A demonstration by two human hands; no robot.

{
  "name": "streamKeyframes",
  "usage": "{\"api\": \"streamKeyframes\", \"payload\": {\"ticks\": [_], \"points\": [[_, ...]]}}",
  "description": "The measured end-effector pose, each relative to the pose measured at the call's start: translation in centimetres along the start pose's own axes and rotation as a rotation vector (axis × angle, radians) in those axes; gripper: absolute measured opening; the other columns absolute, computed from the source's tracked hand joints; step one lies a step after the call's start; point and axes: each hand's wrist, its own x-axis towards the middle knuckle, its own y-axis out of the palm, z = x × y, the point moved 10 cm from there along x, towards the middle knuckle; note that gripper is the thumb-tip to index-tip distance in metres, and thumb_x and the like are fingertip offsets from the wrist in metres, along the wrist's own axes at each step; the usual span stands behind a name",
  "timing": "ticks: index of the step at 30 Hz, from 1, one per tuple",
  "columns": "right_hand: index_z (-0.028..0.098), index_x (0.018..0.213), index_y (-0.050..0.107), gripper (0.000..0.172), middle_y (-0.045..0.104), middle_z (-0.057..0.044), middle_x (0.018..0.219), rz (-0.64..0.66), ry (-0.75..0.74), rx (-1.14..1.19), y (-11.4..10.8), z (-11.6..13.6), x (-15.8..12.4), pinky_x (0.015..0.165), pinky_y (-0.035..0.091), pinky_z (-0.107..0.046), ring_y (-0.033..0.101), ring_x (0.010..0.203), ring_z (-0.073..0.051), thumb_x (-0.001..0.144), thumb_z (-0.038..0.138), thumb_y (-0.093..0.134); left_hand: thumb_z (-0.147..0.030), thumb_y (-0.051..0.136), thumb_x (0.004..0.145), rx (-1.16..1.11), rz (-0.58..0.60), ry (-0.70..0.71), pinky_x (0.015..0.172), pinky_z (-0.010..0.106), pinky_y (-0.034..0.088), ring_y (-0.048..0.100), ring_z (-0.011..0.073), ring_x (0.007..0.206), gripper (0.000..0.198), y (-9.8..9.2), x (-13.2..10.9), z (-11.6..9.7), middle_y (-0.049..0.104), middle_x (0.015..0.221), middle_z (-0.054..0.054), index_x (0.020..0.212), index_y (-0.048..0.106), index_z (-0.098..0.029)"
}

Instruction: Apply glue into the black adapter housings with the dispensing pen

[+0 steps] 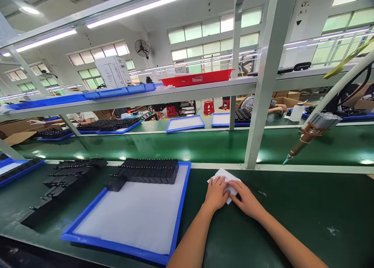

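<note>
A small folded white sheet [228, 176], paper or thin cloth, lies on the green bench near its far edge. My left hand [216, 192] rests over its left side, fingers curved onto it and thumb at its lower edge. From the right, my right hand [244, 197] grips the sheet, its fingers close to those of the left. The hands cover much of the sheet. To their left is a blue tray [174, 236] with a white liner, and rows of black box-shaped parts [152, 171] stand along its far side.
More black parts [62, 186] stand on the bench left of the tray. A metal post [260, 84] rises beyond my hands. At the right hangs a brown-handled tool [305, 138], tip down. Co-workers sit across the green belt [175, 145]; a shelf with a red tray [198, 78] runs overhead.
</note>
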Motion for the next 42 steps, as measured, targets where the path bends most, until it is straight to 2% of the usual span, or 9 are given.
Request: {"api": "streamKeyframes", "payload": {"ticks": [32,42], "points": [[0.020,0.130,0.050,0.044,0.053,-0.012,0.135,0.062,-0.004,-0.039,0.10,0.26,-0.10,0.110,0.036,-0.047,0.049,0.125,-0.026,0.086,0.028,0.049,-0.033,0.048,0.090,0.016,0.001,-0.003,0.119,0.052,0.015,0.030,0.0235,0.141,0.043,-0.25,-0.02,-0.31,0.041,0.150,0.002,0.133,0.050,-0.028],[0.021,0.130,0.050,0.045,0.053,-0.012,0.135,0.042,-0.015,-0.052,0.26,-0.21,-0.16,0.109,0.037,-0.046,0.049,0.125,-0.026,0.086,0.029,0.050,-0.033,0.047,0.091,0.022,0.000,0.001,0.119,0.052,0.015,0.029,0.0229,0.141,0.044,-0.12,-0.05,-0.22,0.040,0.150,0.002,0.134,0.049,-0.028]]}}
